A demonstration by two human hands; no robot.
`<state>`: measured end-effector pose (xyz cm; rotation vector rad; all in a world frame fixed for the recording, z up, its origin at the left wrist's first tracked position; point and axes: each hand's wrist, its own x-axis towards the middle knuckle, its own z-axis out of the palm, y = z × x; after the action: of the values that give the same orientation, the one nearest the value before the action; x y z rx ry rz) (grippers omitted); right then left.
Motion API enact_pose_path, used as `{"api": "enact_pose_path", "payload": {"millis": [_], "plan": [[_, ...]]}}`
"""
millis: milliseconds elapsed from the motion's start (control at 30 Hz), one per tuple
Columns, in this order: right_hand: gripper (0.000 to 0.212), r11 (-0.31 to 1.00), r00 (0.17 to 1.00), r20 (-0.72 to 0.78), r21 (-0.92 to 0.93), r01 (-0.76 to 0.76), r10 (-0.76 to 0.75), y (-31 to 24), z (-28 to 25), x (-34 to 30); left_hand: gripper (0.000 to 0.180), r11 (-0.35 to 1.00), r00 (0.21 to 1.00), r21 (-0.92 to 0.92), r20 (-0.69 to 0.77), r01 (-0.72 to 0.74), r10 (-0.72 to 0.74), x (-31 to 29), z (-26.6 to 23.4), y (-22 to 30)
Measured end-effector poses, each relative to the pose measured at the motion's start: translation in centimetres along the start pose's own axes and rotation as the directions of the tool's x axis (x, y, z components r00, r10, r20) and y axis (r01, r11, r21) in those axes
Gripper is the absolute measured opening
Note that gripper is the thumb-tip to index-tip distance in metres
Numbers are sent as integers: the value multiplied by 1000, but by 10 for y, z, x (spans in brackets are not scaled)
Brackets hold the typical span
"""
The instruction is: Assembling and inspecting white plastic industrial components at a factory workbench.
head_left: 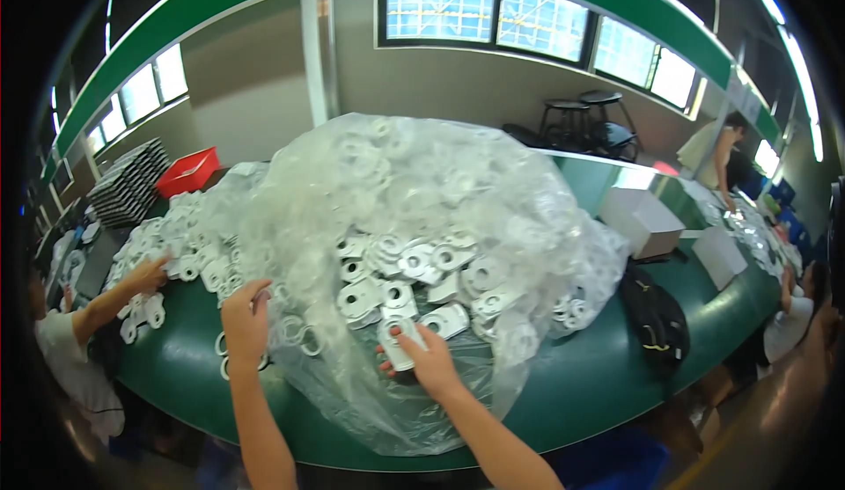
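My right hand [431, 362] is closed around a white flat plastic part with a rounded end [400, 349], thumb on top and fingertips showing at its left edge. It is at the mouth of a large clear plastic bag [422, 164]. Inside the bag lies a heap of similar white parts with round holes [387, 292]. My left hand [246, 321] is raised by the bag's left side, its fingers curled together; whatever they may hold is hidden. Thin white rings [308, 340] lie to the right of that hand, seen through the plastic.
More white parts [189, 244] are piled left on the green table [176, 362], where a co-worker's hand [145, 276] reaches in. A red bin [187, 171] stands behind. To the right are a black bag [653, 314] and a white box [641, 222]. Other people work farther right.
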<state>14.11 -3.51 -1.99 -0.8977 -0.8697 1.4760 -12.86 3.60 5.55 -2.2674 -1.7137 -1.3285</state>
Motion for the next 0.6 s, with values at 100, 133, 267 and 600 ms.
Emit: {"api": "enact_pose_path", "payload": {"millis": [100,133,267,600], "plan": [[22,1000,1000,1,29,-6,6,0,-4,0,18,998,995,-23,-84,-54,51,4,8,20],[21,1000,1000,9,29,-6,6,-2,-3,-1,18,993,982,-71,-170,-93,80,4,9,17],[21,999,1000,22,34,-16,15,0,-2,-1,17,891,977,-442,-120,105,-175,1,17,7],[26,998,996,-53,21,-64,65,-10,2,-3,15,905,933,-312,120,-290,340,-23,50,63]]}}
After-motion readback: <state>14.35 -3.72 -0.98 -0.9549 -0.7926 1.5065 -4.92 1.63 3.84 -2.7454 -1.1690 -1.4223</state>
